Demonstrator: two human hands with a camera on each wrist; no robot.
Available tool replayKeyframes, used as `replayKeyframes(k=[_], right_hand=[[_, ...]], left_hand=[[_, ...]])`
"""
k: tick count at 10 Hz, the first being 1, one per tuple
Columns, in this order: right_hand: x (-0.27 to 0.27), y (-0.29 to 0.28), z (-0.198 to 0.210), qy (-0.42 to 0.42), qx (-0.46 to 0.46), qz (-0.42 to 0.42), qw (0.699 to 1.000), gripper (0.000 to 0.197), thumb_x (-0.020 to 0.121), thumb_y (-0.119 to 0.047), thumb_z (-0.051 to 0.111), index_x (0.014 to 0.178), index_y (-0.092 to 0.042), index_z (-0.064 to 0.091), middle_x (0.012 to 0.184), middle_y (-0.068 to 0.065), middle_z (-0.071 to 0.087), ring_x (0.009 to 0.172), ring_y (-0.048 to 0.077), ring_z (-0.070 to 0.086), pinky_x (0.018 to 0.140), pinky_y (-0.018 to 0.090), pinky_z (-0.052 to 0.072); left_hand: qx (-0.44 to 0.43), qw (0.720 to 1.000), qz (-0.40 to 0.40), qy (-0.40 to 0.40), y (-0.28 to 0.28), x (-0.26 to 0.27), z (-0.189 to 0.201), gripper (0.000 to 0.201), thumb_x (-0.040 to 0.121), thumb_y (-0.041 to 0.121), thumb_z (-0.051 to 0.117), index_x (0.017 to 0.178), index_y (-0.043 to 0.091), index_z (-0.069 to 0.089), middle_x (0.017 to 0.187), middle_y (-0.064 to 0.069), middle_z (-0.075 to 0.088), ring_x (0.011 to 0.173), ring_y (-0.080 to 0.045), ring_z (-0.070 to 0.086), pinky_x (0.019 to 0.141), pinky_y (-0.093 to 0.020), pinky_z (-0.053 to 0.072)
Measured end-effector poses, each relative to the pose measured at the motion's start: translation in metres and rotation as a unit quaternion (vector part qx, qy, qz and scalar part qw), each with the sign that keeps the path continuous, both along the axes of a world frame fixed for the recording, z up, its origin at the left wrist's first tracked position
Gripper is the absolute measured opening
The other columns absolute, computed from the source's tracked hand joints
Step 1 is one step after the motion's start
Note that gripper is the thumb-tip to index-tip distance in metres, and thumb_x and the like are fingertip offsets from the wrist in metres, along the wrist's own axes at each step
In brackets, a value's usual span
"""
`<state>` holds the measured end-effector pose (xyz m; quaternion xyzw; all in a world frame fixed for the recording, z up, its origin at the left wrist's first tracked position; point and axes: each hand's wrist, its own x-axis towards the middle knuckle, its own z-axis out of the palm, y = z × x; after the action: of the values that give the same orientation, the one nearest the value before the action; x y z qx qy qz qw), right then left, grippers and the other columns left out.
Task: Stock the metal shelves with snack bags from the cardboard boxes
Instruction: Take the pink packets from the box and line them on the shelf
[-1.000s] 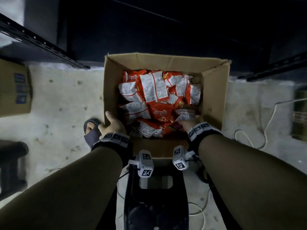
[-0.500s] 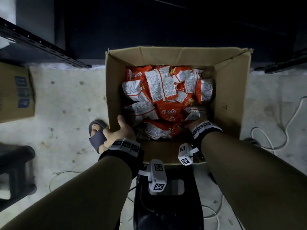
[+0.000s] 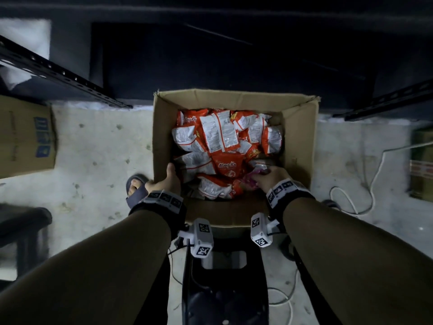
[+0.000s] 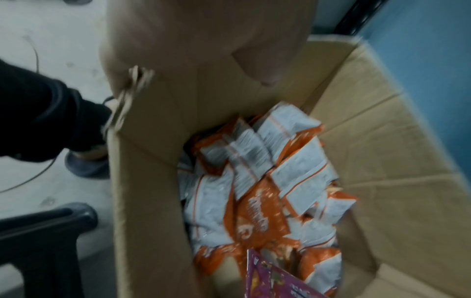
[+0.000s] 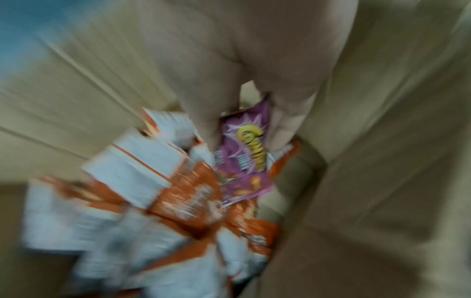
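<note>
The left hand [image 3: 167, 182] grips the near-left corner of the open cardboard box [image 3: 302, 141], thumb hooked over the rim inside and the fingers wrapped down the outer wall; in the left wrist view the thumb lies against the inner face of that wall. The right hand [image 3: 269, 178] reaches into the near-right part of the box and pinches a purple snack bag [image 5: 246, 157] between thumb and fingers, the bag's yellow lettering showing between them in the blurred right wrist view. A corner of the same purple bag shows at the bottom of the left wrist view. The box stands on the pale concrete floor [image 3: 100, 148], filled with a loose heap of orange-and-white snack bags [image 3: 225, 146] lying at all angles; the purple bag lies on top of this heap at its near-right edge. The dark metal shelves [image 3: 61, 73] stand just beyond the box. A second cardboard box [image 3: 25, 137] sits on the floor to the left, and a white cable [image 3: 372, 181] lies on the floor to the right. A sandalled foot [image 3: 136, 191] is beside the left hand.
</note>
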<state>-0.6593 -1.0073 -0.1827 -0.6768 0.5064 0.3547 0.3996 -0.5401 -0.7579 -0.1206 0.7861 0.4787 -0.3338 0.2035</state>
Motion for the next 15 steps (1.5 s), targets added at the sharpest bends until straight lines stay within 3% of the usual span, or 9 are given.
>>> replayKeyframes(k=[1, 2, 3, 4, 5, 7, 9, 12, 15], right_hand=[[0.012, 0.001, 0.057, -0.039, -0.015, 0.029, 0.999, 0.046, 0.082, -0.055, 0.079, 0.121, -0.032, 0.072, 0.119, -0.009, 0.072, 0.102, 0.017, 0.068, 0.084, 0.025, 0.053], [0.026, 0.002, 0.118, -0.066, -0.023, 0.078, 0.995, 0.043, 0.092, -0.040, 0.075, 0.126, -0.016, 0.066, 0.120, -0.001, 0.067, 0.112, 0.024, 0.064, 0.091, 0.030, 0.049], [0.043, -0.005, 0.177, -0.105, -0.040, 0.106, 0.988, 0.033, 0.089, -0.038, 0.077, 0.110, -0.014, 0.070, 0.105, 0.001, 0.071, 0.098, 0.022, 0.067, 0.082, 0.029, 0.052], [0.060, -0.016, 0.247, -0.083, -0.071, 0.177, 0.978, 0.027, 0.090, -0.043, 0.073, 0.105, -0.022, 0.067, 0.094, 0.001, 0.067, 0.081, 0.018, 0.063, 0.071, 0.026, 0.048], [0.070, -0.032, 0.318, -0.084, -0.103, 0.237, 0.962, 0.030, 0.093, -0.043, 0.063, 0.109, -0.018, 0.071, 0.106, 0.007, 0.073, 0.096, 0.025, 0.068, 0.075, 0.027, 0.048], [0.065, -0.059, 0.440, -0.180, -0.156, 0.224, 0.945, 0.024, 0.082, -0.046, 0.064, 0.087, -0.023, 0.070, 0.099, 0.007, 0.069, 0.092, 0.015, 0.052, 0.080, 0.026, 0.044], [0.070, -0.092, 0.556, -0.203, -0.181, 0.270, 0.923, 0.026, 0.080, -0.043, 0.070, 0.075, -0.018, 0.069, 0.078, -0.002, 0.069, 0.075, 0.016, 0.065, 0.072, 0.036, 0.059], [0.088, -0.125, 0.703, -0.222, -0.232, 0.340, 0.884, 0.037, 0.082, -0.048, 0.069, 0.085, -0.011, 0.070, 0.084, 0.004, 0.072, 0.081, 0.023, 0.068, 0.074, 0.036, 0.057], [0.097, -0.130, 0.804, -0.282, -0.296, 0.339, 0.847, 0.045, 0.087, -0.048, 0.070, 0.066, -0.015, 0.049, 0.066, 0.002, 0.053, 0.061, 0.020, 0.047, 0.056, 0.030, 0.035]], left_hand=[[-0.190, 0.981, 0.026, 0.020, 0.025, 0.014, -0.025, 0.099, 0.074, 0.082, 0.061, 0.147, 0.016, 0.052, 0.148, -0.016, 0.055, 0.128, -0.035, 0.059, 0.101, -0.056, 0.052], [-0.284, 0.958, 0.042, -0.012, 0.015, 0.035, 0.011, 0.060, 0.089, 0.055, 0.064, 0.129, 0.011, 0.062, 0.119, -0.010, 0.068, 0.092, -0.025, 0.071, 0.069, -0.036, 0.062], [-0.232, 0.958, -0.166, -0.029, -0.031, 0.052, 0.131, 0.047, 0.096, 0.043, 0.063, 0.135, 0.016, 0.061, 0.126, -0.011, 0.066, 0.093, -0.023, 0.067, 0.074, -0.028, 0.059], [-0.233, 0.918, -0.306, -0.098, -0.060, 0.070, 0.201, 0.031, 0.089, 0.037, 0.073, 0.115, 0.021, 0.068, 0.112, -0.004, 0.073, 0.097, -0.022, 0.069, 0.086, -0.030, 0.054], [-0.232, 0.878, -0.401, -0.118, -0.090, 0.084, 0.283, 0.033, 0.088, 0.038, 0.071, 0.086, 0.005, 0.074, 0.080, -0.004, 0.071, 0.079, -0.018, 0.067, 0.070, -0.030, 0.049], [-0.211, 0.800, -0.543, -0.148, -0.114, 0.091, 0.413, 0.037, 0.086, 0.053, 0.068, 0.079, 0.017, 0.068, 0.075, 0.003, 0.071, 0.077, -0.017, 0.068, 0.066, -0.031, 0.050], [-0.219, 0.720, -0.613, -0.240, -0.145, 0.094, 0.536, 0.035, 0.083, 0.060, 0.071, 0.090, 0.027, 0.063, 0.080, 0.010, 0.072, 0.082, -0.010, 0.067, 0.077, -0.031, 0.053], [-0.208, 0.583, -0.729, -0.291, -0.180, 0.102, 0.691, 0.038, 0.085, 0.063, 0.071, 0.099, 0.029, 0.063, 0.091, 0.009, 0.071, 0.082, -0.005, 0.064, 0.074, -0.030, 0.051], [-0.119, 0.518, -0.747, -0.399, -0.200, 0.132, 0.743, 0.037, 0.085, 0.056, 0.073, 0.103, 0.026, 0.062, 0.096, 0.011, 0.061, 0.097, -0.015, 0.062, 0.082, -0.033, 0.051]])
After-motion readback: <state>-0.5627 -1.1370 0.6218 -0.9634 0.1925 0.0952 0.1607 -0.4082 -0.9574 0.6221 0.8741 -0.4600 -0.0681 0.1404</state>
